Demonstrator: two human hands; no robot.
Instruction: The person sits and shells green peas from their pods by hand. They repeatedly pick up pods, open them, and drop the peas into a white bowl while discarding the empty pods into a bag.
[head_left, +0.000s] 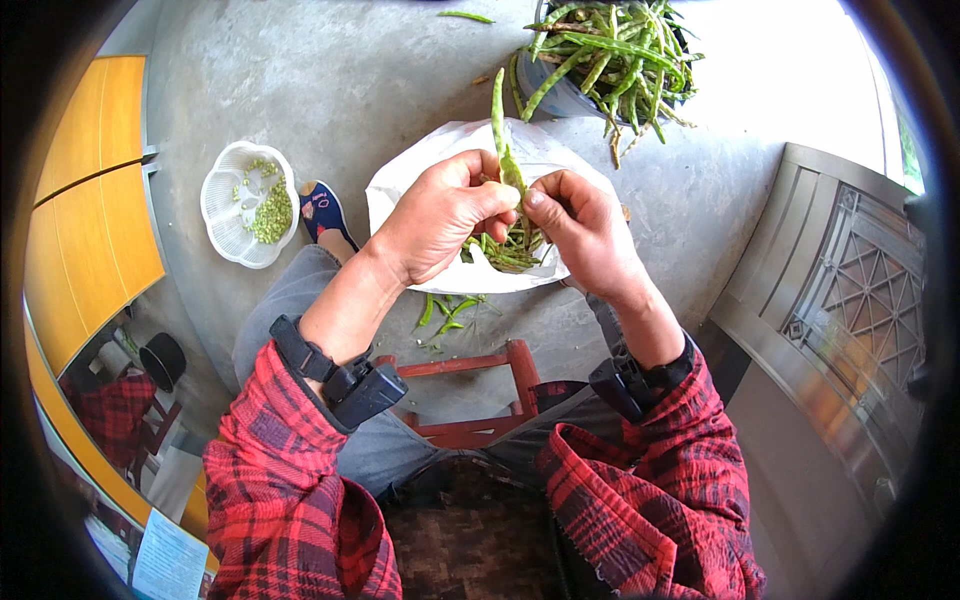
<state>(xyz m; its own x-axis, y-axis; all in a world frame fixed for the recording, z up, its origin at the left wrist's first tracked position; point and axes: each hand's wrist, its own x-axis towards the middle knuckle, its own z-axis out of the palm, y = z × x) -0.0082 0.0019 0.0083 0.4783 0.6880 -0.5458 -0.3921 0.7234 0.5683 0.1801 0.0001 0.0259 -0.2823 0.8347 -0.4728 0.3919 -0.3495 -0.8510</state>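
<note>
A green bean pod, split along its lower part, stands upright between my two hands. The thumb and fingers of my left hand pinch it from one side. My right hand grips its lower end, partly hiding it. Below them a white plastic bag lies open, with several pods and husks inside. To the left, a white scalloped plastic basket holds shelled green beans. A bucket at the upper right is heaped with long green and brownish pods.
A loose pod lies on the concrete floor. Small green pods are scattered before a red wooden stool frame. Yellow cabinet doors stand at the left, a metal door panel at the right. My shoe is beside the basket.
</note>
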